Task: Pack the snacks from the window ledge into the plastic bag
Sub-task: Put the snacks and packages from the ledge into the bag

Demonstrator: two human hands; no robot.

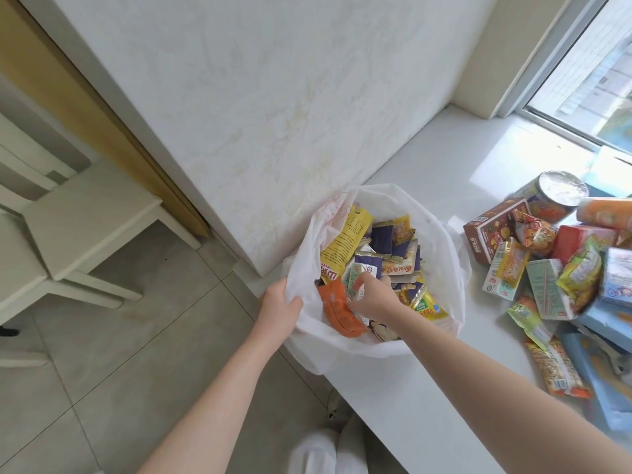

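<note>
A white plastic bag (pixel 441 268) stands open on the left end of the white window ledge (pixel 427 405), filled with several snack packets in yellow, purple and orange. My left hand (pixel 278 309) grips the bag's near-left rim. My right hand (pixel 371 297) is inside the bag among the packets, fingers curled onto a small pale packet (pixel 357 292) beside an orange packet (pixel 338 311). A heap of loose snacks (pixel 547 282) lies on the ledge to the right of the bag.
The heap holds a brown box (pixel 485 234), a round tub (pixel 561 193), pale cartons and blue boxes. The window (pixel 588 80) is at the far right. A white wall runs behind the bag. Left of the ledge stands pale furniture (pixel 78 230) on a tiled floor.
</note>
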